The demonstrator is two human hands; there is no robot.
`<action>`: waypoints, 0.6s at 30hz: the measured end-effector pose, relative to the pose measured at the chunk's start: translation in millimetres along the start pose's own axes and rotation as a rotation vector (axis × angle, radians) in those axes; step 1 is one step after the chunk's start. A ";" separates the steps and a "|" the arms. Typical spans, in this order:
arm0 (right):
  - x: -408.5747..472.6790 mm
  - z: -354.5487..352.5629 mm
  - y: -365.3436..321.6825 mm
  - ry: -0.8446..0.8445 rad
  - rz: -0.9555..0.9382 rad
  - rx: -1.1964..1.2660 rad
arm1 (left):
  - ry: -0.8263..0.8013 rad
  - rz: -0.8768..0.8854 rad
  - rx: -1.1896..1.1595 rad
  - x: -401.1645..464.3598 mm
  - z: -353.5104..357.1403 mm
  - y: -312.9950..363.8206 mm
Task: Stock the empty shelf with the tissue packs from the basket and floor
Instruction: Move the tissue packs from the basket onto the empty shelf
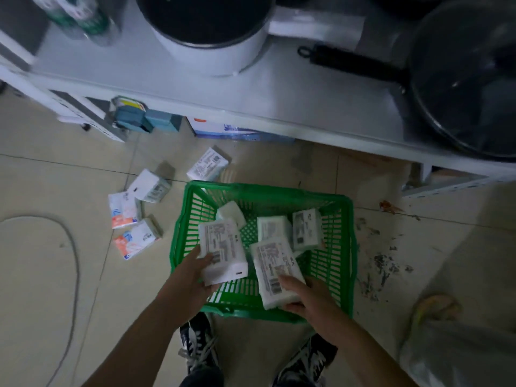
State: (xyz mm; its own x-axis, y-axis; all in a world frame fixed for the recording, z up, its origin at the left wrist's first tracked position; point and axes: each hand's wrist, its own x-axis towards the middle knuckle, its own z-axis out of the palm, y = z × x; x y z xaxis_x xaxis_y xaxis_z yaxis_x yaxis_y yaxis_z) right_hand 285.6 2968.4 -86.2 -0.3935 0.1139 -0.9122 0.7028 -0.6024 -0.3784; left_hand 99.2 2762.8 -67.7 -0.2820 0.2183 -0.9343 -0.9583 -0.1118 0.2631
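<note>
A green plastic basket [343, 247] sits on the floor in front of my feet. My left hand [192, 275] grips a white tissue pack [223, 252], label side up, over the basket's left part. Over the near edge, my right hand [304, 297] grips a second tissue pack [275, 272]. Three more packs lie inside: one at the back left [230, 213], one in the middle [272, 227] and one at the right [307, 227]. Several packs lie on the floor to the left, two white [208, 164] [149, 185] and two orange-printed [122, 209] [138, 238].
A white shelf board [195, 88] runs across the top, bearing a white pot [215, 34], a black frying pan [460, 76] and wrapped goods [81, 18]. Boxes [223, 129] sit under it. A grey cable [72, 261] loops at the left. A plastic bag [458, 344] lies at the right.
</note>
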 end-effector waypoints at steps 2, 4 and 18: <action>-26.3 9.6 -20.0 0.003 -0.050 -0.003 | -0.035 0.072 0.039 -30.2 3.8 14.9; -52.5 19.8 -43.3 0.015 -0.094 0.017 | -0.094 0.141 0.064 -65.0 14.1 34.8; -277.6 123.8 -251.3 -0.093 -0.462 0.035 | -0.445 0.493 0.188 -333.2 121.2 224.0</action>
State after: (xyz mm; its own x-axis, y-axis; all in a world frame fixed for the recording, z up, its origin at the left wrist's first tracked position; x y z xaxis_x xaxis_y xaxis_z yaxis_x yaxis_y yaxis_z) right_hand 144.8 2990.4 281.6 -0.7127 0.3056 -0.6313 0.4223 -0.5317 -0.7342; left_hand -27.2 2782.5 331.7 -0.6406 0.5670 -0.5178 -0.6941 -0.1390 0.7064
